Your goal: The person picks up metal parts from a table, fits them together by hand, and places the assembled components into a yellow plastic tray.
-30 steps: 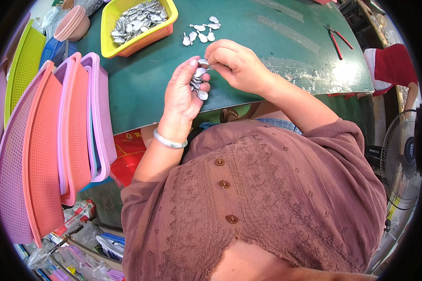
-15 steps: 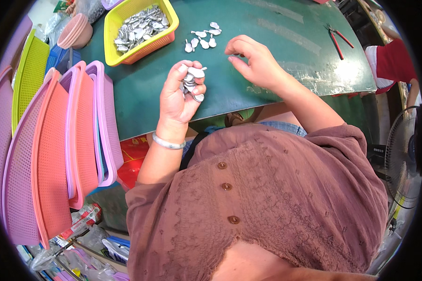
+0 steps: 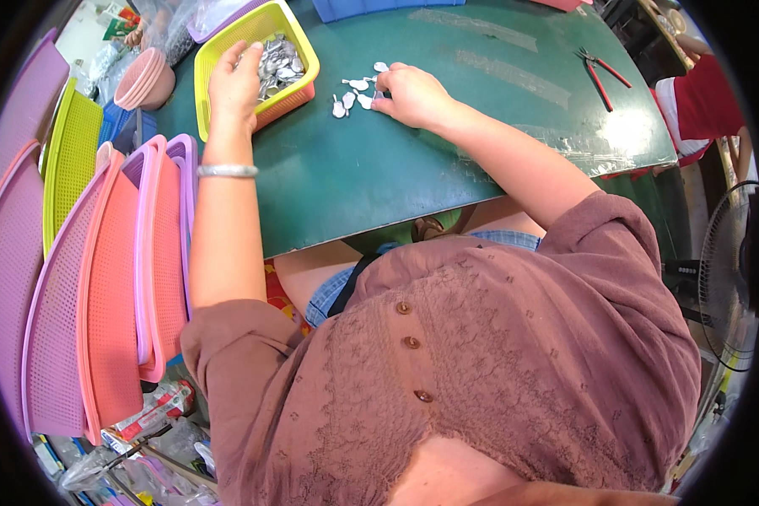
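My left hand [image 3: 234, 84] is over the left part of a yellow basket [image 3: 202, 105], its fingers and thumb somewhat apart beside a heap of small silvery metal pieces [image 3: 280, 66]. Its palm is turned away, and I make out no piece in it. On the green table, my right hand [image 3: 415, 97] reaches into a small group of the same rounded, stemmed pieces [image 3: 348, 99]. Its thumb and fingers close on one piece [image 3: 378, 95] at the group's right side, mostly covered by the fingertips.
Nested purple and coral baskets [image 3: 114, 287] stand on edge at the left, with pink bowls [image 3: 146, 80] behind. Red-handled pliers [image 3: 600, 80] lie at the table's right. A blue bin [image 3: 388, 7] sits at the far edge. A fan [image 3: 725, 274] stands at right, near a person's red sleeve [image 3: 710, 97].
My left hand has moved from the table's near side up to the basket, and the handful of metal pieces no longer shows in it. My right hand has moved left onto the loose pieces.
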`<state>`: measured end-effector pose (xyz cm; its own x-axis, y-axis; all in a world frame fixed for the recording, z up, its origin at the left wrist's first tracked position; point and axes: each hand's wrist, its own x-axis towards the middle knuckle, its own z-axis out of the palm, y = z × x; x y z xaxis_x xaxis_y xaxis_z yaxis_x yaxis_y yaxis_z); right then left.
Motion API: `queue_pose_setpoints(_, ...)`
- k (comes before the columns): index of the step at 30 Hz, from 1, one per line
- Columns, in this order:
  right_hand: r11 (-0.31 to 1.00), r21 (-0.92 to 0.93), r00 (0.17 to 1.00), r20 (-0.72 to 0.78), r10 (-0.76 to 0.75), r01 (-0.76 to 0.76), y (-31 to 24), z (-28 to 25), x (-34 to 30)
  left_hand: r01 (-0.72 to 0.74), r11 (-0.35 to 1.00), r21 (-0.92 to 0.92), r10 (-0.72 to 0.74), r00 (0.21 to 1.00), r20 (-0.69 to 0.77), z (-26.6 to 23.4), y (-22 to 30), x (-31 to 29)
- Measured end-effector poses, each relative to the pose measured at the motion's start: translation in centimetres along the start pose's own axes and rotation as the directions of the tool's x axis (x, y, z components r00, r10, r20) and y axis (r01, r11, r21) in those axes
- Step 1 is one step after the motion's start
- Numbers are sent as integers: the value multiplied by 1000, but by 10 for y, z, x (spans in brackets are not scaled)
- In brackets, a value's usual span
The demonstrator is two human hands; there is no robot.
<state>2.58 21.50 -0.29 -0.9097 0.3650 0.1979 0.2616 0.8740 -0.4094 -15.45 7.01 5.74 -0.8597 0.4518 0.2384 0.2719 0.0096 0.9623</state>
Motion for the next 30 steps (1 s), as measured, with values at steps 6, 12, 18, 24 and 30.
queue_pose_setpoints(6, 908, 404, 994, 18, 112, -109, 22, -1, 1, 21, 968, -249, -6, 998, 62, 14, 2, -73)
queue_pose_setpoints(12, 326, 853, 911, 405, 79, -408, 4, -31, -22, 503, 733, -459, -343, 855, 389, 35, -14, -130)
queue_pose_setpoints(18, 202, 871, 891, 454, 14, -447, -10, -29, -30, 527, 631, -570, -298, 843, 449, 42, -14, -137)
queue_pose_setpoints(24, 946, 318, 997, 27, -75, 63, 5, 1, -5, 584, 499, -641, -421, 809, 409, 32, -25, -139)
queue_pose_setpoints(30, 992, 7, 989, -74, -125, 126, -2, 11, 3, 590, 459, -664, -461, 798, 390, 28, -27, -138)
